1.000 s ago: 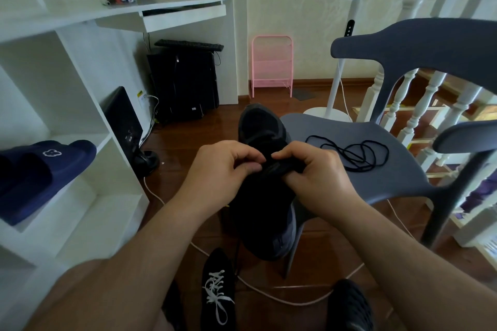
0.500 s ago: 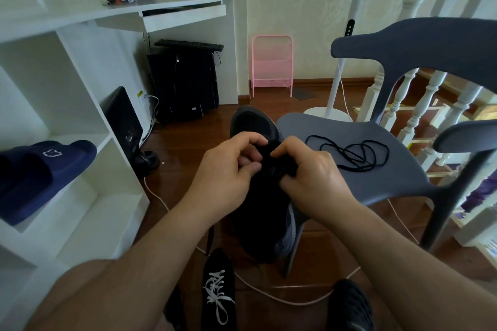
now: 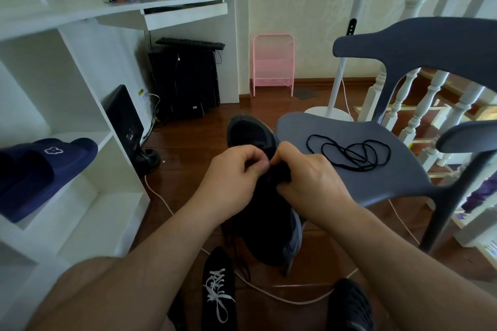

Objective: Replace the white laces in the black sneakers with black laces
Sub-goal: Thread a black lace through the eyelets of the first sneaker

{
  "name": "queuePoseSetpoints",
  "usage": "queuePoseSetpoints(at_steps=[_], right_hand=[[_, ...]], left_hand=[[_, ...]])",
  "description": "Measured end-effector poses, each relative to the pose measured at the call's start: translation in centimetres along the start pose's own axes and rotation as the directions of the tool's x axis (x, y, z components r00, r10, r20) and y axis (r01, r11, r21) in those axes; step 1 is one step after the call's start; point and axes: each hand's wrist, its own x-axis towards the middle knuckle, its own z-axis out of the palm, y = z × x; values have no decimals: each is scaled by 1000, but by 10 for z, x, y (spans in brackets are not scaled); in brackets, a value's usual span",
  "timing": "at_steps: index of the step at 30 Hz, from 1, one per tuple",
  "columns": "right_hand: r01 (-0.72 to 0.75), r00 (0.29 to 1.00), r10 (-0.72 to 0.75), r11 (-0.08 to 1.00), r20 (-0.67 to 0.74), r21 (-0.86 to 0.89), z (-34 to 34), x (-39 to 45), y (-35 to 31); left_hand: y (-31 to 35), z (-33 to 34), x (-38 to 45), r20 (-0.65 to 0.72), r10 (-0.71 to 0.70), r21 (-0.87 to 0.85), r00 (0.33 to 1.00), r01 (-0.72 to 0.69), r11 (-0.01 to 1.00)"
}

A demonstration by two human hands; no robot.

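Left hand (image 3: 236,172) and right hand (image 3: 309,183) both up at the throat of a black sneaker (image 3: 266,212), toe pointing away, heel hanging low toward the floor; fingers (image 3: 255,166) of the left curled tight with thumb pressed against them, pinching something dark at the eyelets, most likely a black lace end, though too dark to tell lace from tongue; fingers of the right clenched round the upper's edge just beside, knuckles nearly touching the left's.

Spare black lace (image 3: 349,154) coiled loose on the seat of the grey chair (image 3: 382,169), off to the right of the right-hand fingers and apart from them; second sneaker (image 3: 219,287) on the floor below and nearer than the fingers, white lace (image 3: 217,295) not yet pulled, so roughly half the job left.

Risks from here, as judgement only: black on black hides the eyelets, so easy to skip a hole or cross the wrong way; lace tip liable to slip out of so small a pinch if tugged hard; sneaker held mostly by the right hand, apparently leaning on the chair's front edge, so a sharp pull could tip it down onto the floor; dark strand dangling under the shoe may snag or come up uneven; coil on the seat loose enough to tangle, or slide off if the chair gets knocked.
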Motion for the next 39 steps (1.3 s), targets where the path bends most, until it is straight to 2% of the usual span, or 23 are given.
queuePoseSetpoints(at_steps=[2,3,5,6,7,9,10,12,14,16,17,18,20,21,23,24,25,26,28,30,32,34,39], right_hand=[[-50,999,50,999,-9,-1,3,1,3],[-84,996,84,996,-13,-4,3,2,5],[-161,987,161,987,-17,8,3,4,10],[-189,982,189,982,-21,17,2,5,12],[-204,978,205,979,-31,25,0,6,13],[-203,977,206,978,-64,38,-2,6,14],[-197,977,199,980,-82,39,-3,5,13],[-196,974,199,980,-104,41,-4,4,12],[-202,972,207,978,-114,57,-5,4,12],[-198,972,205,978,-117,69,-5,4,12],[-195,973,201,979,-115,67,-5,4,12],[-192,974,198,979,-110,62,-4,3,12],[-201,975,204,979,-85,38,-2,3,14],[-212,975,213,977,-69,24,-1,3,15],[-229,972,229,973,-52,12,0,3,18],[-233,971,233,972,-51,13,0,3,19],[-234,971,234,972,-54,14,0,2,19],[-230,971,231,973,-59,15,0,2,18],[-217,973,218,976,-72,17,-1,2,18],[-203,975,205,979,-83,32,-1,3,17],[-195,977,199,980,-83,50,-2,3,16],[-181,980,184,982,-78,46,-2,3,15],[-168,984,168,986,-58,8,0,1,15]], left_hand=[[10,-2,-1,-116,96,-117,989,-109,987],[15,-7,1,-200,108,-273,974,-161,948],[21,-21,7,-290,39,-639,956,-224,736],[19,-29,10,-294,-2,-723,956,-221,655],[14,-35,11,-289,-33,-714,957,-192,674],[0,-38,13,-242,-62,-444,968,-54,895],[-8,-35,13,-184,-57,-271,981,6,963],[-14,-30,10,-9,-32,-34,999,32,999],[-13,-26,7,114,-7,184,993,-14,983],[-12,-22,5,125,18,320,992,-57,946],[-12,-20,5,110,34,315,993,-67,947],[-10,-16,4,83,58,225,995,-76,971],[-1,-14,5,-42,95,-193,995,-101,976],[3,-19,7,-120,79,-447,990,-125,886],[6,-37,13,-137,10,-805,991,-117,582],[6,-44,14,-99,-32,-877,995,-73,475],[2,-48,15,-64,-86,-883,994,-17,469],[0,-47,15,-39,-150,-822,988,54,567],[-6,-36,14,-41,-233,-471,972,187,862],[-8,-23,11,1,-140,-76,990,140,987],[-5,-15,6,113,-59,190,992,37,981],[-4,-10,3,127,-35,335,991,-10,942],[-5,-8,0,33,56,407,998,-65,911]])
